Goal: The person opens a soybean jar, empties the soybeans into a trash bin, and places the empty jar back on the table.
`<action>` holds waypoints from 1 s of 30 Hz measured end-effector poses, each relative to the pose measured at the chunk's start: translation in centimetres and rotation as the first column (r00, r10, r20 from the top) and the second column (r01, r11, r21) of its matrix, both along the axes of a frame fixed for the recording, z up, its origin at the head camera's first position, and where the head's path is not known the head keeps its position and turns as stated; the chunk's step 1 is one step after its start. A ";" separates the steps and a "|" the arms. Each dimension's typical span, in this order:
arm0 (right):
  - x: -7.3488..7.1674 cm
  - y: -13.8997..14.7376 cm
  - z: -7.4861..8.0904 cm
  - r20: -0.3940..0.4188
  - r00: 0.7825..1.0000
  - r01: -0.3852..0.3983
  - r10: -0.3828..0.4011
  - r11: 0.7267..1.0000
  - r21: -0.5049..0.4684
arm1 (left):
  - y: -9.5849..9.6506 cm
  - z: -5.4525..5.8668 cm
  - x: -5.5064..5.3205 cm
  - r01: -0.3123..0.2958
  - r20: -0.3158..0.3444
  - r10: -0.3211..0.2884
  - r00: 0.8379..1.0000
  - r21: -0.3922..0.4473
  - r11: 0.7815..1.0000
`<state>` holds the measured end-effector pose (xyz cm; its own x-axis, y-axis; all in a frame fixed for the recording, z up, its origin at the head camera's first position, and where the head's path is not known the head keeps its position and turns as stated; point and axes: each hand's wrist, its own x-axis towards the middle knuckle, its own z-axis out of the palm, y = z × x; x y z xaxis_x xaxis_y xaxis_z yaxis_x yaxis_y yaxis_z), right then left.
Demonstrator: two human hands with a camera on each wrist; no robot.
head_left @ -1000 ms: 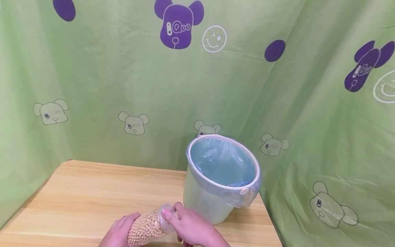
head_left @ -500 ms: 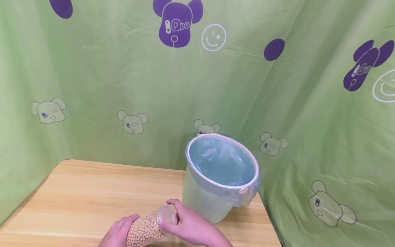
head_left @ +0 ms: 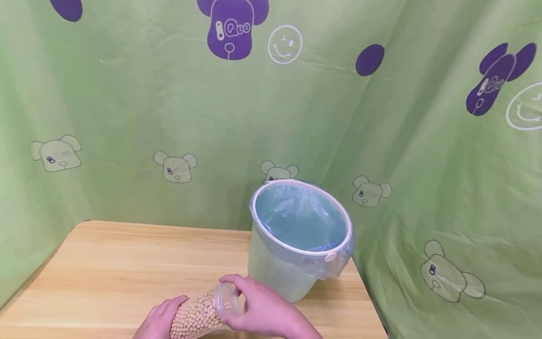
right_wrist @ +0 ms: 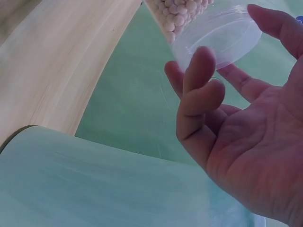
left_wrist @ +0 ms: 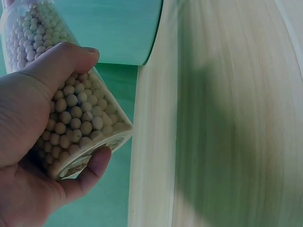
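Nearest the counter edge: left hand (head_left: 158, 320), fingers wrapped round a clear jar of soybeans (head_left: 199, 313), tilted above the wooden counter (head_left: 118, 263).
Right hand (head_left: 262, 313): fingertips curled round the jar's clear lid (head_left: 226, 299), pinching its rim.
Just beyond: pale bin (head_left: 275, 268) with a blue liner (head_left: 302, 221), upright near the counter's far right corner.
Behind: green curtain (head_left: 127, 117) printed with bears.
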<state>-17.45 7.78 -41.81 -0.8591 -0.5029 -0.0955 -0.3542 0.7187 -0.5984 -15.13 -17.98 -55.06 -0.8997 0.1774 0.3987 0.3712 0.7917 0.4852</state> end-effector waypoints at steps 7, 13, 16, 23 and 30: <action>0.4 -0.2 0.3 -0.088 0.995 -0.050 0.054 0.998 0.046 | 0.0 0.1 0.1 -0.015 0.028 0.015 0.999 0.002 1.000; 0.6 -0.3 -0.1 -0.266 0.952 -0.123 0.152 0.985 0.122 | -0.1 0.3 0.2 -0.019 0.046 0.019 0.999 0.012 1.000; 0.4 -0.3 -0.3 -0.376 0.901 -0.160 0.216 0.972 0.174 | -0.3 0.4 0.0 -0.003 0.050 0.002 0.999 0.020 1.000; 0.2 0.0 -1.2 -0.595 0.752 -0.196 0.285 0.958 0.212 | -0.9 0.2 -0.6 0.057 0.080 -0.062 0.995 0.061 0.997; 0.5 1.1 -2.9 -0.545 0.834 -0.150 0.084 0.986 -0.078 | -1.4 0.3 -0.8 0.071 0.174 -0.094 0.980 0.136 0.988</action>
